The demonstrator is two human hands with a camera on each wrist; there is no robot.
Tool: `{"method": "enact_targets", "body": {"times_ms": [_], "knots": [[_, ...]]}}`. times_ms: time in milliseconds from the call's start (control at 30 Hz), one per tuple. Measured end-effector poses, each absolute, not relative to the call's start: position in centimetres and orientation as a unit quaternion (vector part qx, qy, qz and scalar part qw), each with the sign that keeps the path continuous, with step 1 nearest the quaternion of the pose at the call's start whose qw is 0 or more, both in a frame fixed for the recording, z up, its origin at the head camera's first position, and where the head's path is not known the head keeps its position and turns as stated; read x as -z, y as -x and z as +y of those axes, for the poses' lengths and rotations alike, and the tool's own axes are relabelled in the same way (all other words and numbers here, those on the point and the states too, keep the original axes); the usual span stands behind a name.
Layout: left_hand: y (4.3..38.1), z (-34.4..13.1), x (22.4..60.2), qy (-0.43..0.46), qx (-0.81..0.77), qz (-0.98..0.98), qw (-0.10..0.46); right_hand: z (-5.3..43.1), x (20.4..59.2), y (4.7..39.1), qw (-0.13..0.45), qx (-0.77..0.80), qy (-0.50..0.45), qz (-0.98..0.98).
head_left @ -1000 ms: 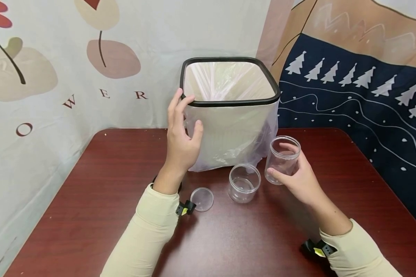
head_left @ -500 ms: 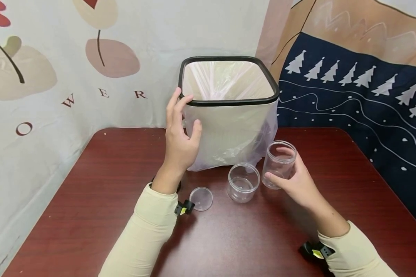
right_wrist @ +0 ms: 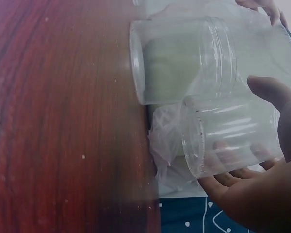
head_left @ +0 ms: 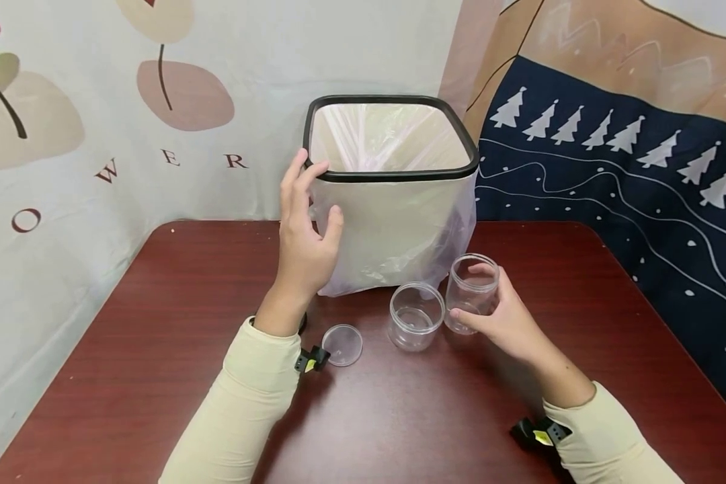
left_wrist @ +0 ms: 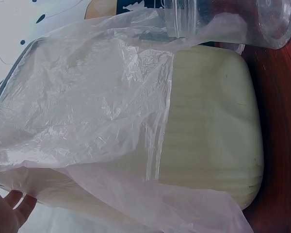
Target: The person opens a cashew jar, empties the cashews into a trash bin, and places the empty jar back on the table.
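Note:
A trash bin [head_left: 393, 228] with a black rim [head_left: 399, 177] and a translucent liner bag stands at the back of the table. My left hand [head_left: 305, 242] is at its front left corner, fingers extended and fingertips touching the rim, thumb apart. My right hand [head_left: 514, 323] holds a tall clear plastic jar [head_left: 470, 296], thumb on the near side and fingers around the far side. The jar is upright with its mouth uncovered; whether its base touches the table I cannot tell. Close on its left stands a shorter clear jar [head_left: 416, 329], also uncovered.
A clear round lid [head_left: 343, 346] lies flat on the dark red table [head_left: 387, 417], beside the left wrist camera [head_left: 313, 359]. Printed cloth backdrops [head_left: 611, 168] hang right behind the table. Part of the liner bag [left_wrist: 111, 97] drapes outside the bin wall.
My right hand has brought the tall jar down and slightly left, closer to the shorter jar. My left hand keeps its place at the bin rim. The head view has shifted a little.

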State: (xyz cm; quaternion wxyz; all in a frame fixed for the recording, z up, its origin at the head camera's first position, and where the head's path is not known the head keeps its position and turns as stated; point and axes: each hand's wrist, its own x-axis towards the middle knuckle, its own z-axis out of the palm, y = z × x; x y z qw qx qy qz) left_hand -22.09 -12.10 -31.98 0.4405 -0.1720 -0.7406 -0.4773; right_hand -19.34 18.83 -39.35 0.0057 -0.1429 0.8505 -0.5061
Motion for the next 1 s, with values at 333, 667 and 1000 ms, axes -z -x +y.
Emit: {"method": "enact_targets", "body": {"times_ms": [333,667,1000], "knots": [[22.3,-11.9,32.0,0.177,0.482,-0.736,0.442,19.1,39.3,19.4,0.02,0.5,0.15,0.853],[22.1,-12.0,32.1,0.173,0.478,-0.739,0.441,19.2,39.8,19.6,0.021,0.485,0.164,0.859],[22.1,-11.9,32.0,0.174,0.478,-0.739,0.442,19.6,40.6,20.0,0.034,0.476,0.17,0.862]]}}
